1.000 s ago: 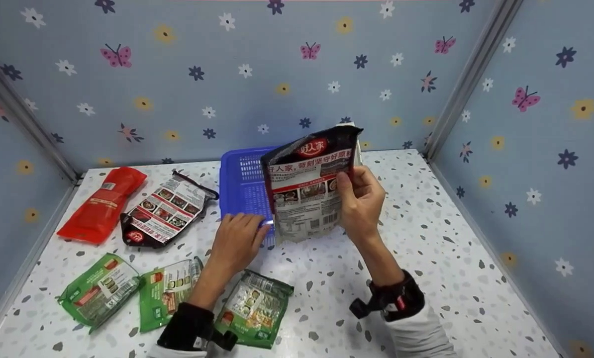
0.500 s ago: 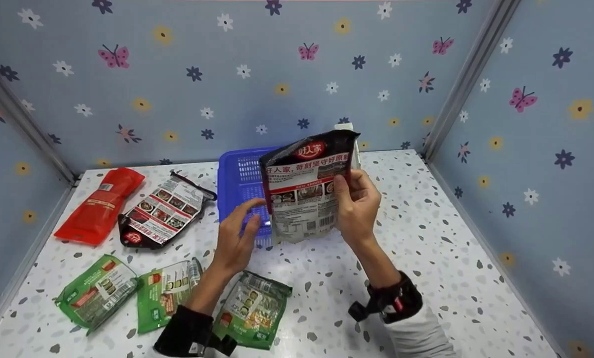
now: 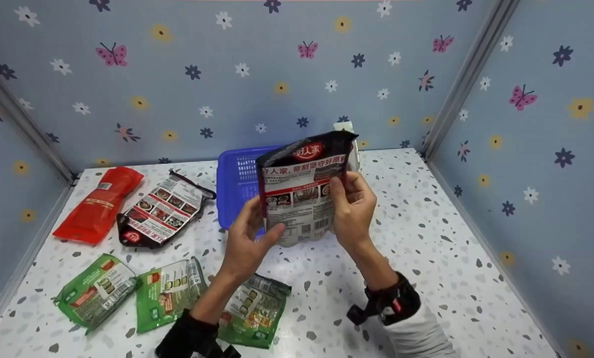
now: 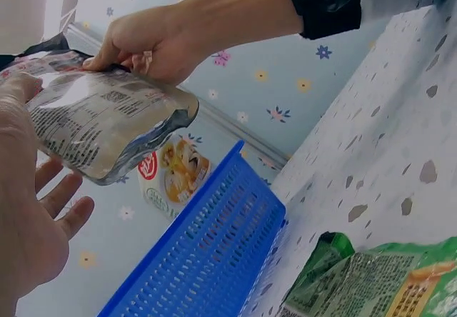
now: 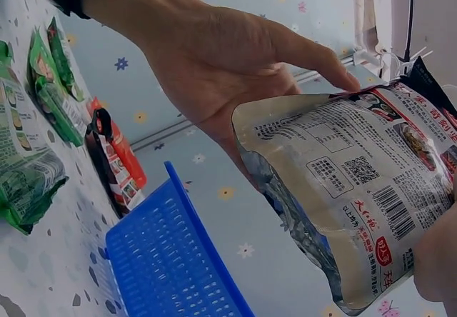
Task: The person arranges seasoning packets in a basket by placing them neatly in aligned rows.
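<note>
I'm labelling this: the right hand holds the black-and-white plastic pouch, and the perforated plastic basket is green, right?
No: the head view shows the perforated plastic basket is blue, not green; the right hand holds the black-and-white pouch.

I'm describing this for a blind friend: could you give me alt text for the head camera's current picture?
A person's right hand grips a black and white pouch, the left hand at its left edge, a blue basket partly hidden behind it. A red packet, a similar pouch and three green packets lie on the speckled table.
</note>
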{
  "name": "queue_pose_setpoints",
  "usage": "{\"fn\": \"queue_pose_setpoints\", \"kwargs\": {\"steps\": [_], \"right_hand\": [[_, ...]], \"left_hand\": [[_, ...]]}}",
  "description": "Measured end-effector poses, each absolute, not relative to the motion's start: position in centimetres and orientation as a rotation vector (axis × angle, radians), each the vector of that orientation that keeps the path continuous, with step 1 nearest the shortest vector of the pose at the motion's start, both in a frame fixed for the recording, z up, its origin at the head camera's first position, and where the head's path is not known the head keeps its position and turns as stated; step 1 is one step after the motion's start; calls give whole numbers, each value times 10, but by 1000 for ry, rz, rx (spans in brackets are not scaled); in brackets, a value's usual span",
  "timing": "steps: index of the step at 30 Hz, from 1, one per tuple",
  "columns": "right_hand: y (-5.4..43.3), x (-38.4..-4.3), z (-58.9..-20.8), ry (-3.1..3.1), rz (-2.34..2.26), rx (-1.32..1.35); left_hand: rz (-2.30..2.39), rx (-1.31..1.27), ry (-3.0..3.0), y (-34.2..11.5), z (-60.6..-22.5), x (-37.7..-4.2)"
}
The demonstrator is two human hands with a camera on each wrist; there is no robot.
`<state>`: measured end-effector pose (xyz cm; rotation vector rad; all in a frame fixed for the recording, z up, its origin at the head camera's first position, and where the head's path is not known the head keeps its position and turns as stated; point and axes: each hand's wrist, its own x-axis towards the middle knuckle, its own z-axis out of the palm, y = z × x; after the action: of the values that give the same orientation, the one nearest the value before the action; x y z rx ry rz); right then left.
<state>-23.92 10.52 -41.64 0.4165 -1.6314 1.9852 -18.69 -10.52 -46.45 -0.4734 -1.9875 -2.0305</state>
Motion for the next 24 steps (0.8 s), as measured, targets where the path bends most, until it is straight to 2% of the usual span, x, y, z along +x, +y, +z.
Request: {"fn": "queue_pose_setpoints", "kwargs": {"steps": [12, 24], "right_hand": [[100, -233, -419, -1637, 1983, 479], [97, -231, -419, -1642, 2005, 474]], "left_hand": [[-2239, -505, -1957, -95, -464, -182], [-2196, -547, -1992, -92, -463, -179]]}}
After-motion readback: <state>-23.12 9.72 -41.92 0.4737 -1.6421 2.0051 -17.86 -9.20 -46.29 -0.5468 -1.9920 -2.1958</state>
